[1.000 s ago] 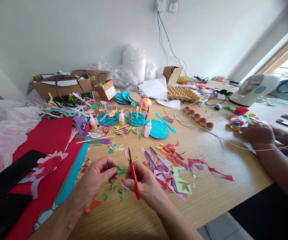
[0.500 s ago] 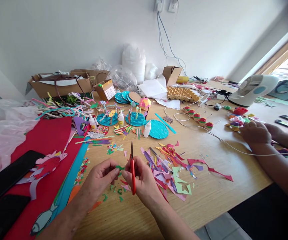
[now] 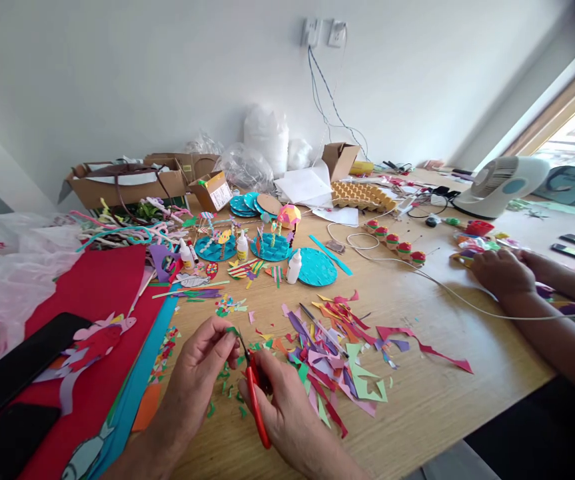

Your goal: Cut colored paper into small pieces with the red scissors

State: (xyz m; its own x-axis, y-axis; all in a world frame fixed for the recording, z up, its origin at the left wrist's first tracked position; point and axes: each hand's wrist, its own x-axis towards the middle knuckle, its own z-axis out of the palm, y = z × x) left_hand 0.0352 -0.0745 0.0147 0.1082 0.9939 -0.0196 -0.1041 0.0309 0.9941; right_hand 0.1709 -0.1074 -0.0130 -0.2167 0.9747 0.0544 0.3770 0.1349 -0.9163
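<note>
My left hand (image 3: 202, 373) pinches a small piece of green paper (image 3: 233, 331) between thumb and fingers. Red-handled scissors (image 3: 258, 407) are gripped in my right hand (image 3: 287, 400), their blades pointing up and left at the edge of that piece. Whether the blades touch the paper is hard to make out. Tiny green clippings (image 3: 224, 388) lie on the table under my hands. To the right is a heap of coloured paper scraps (image 3: 327, 360), with a pen (image 3: 323, 328) lying across it.
Glue bottles (image 3: 294, 267) stand by blue discs (image 3: 317, 268) with paper decorations. Red and blue sheets (image 3: 92, 280) lie at left, with black phone-like slabs (image 3: 27, 353) on top. A white cable (image 3: 467, 299) crosses toward another person's hands (image 3: 504, 273) at right, near a fan (image 3: 502, 187).
The scissors have tipped from upright to slanting left, and their blades have come to the green paper. My right hand has moved slightly down; the left has turned the paper upward.
</note>
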